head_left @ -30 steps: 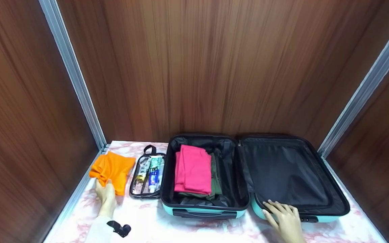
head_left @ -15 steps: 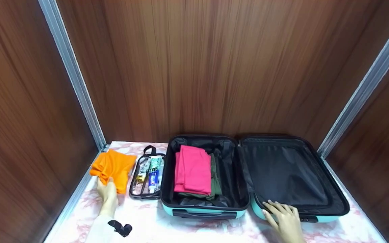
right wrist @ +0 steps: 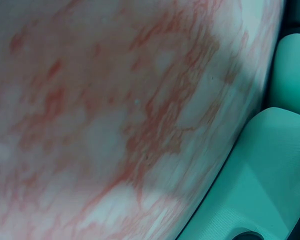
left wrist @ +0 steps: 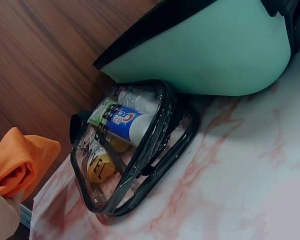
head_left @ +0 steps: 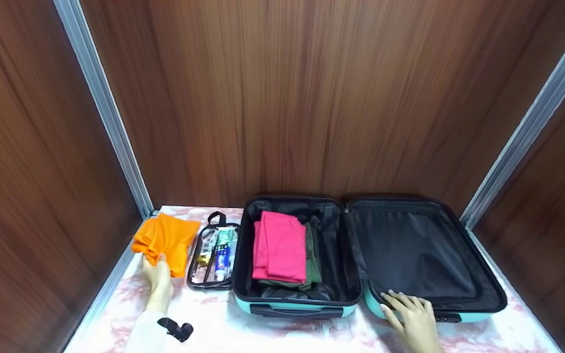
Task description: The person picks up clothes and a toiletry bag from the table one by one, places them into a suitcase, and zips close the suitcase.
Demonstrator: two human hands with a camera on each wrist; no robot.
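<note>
At the table's left end my left hand (head_left: 157, 275) pinches the near edge of a folded orange cloth (head_left: 172, 240), thumb on top. The fingers beneath are hidden. In the left wrist view the orange cloth (left wrist: 27, 160) rises bunched from the hand (left wrist: 1, 215). To its right lies a clear toiletry pouch (head_left: 212, 279) with a toothpaste tube (head_left: 222, 260) inside. My right hand (head_left: 415, 316) rests on the front rim of the right half of an open mint-green suitcase (head_left: 424, 264), its fingers loosely extended over the edge.
The suitcase's left half (head_left: 329, 235) holds a folded pink garment (head_left: 282, 245) on a dark green one (head_left: 313, 264). Wood-grain panels (head_left: 287, 98) enclose the marbled table (head_left: 263, 338) behind and at both sides, with metal posts at the corners.
My left hand and the orange cloth have shifted slightly away from me and a little to the right. The right hand stays in place on the suitcase rim.
</note>
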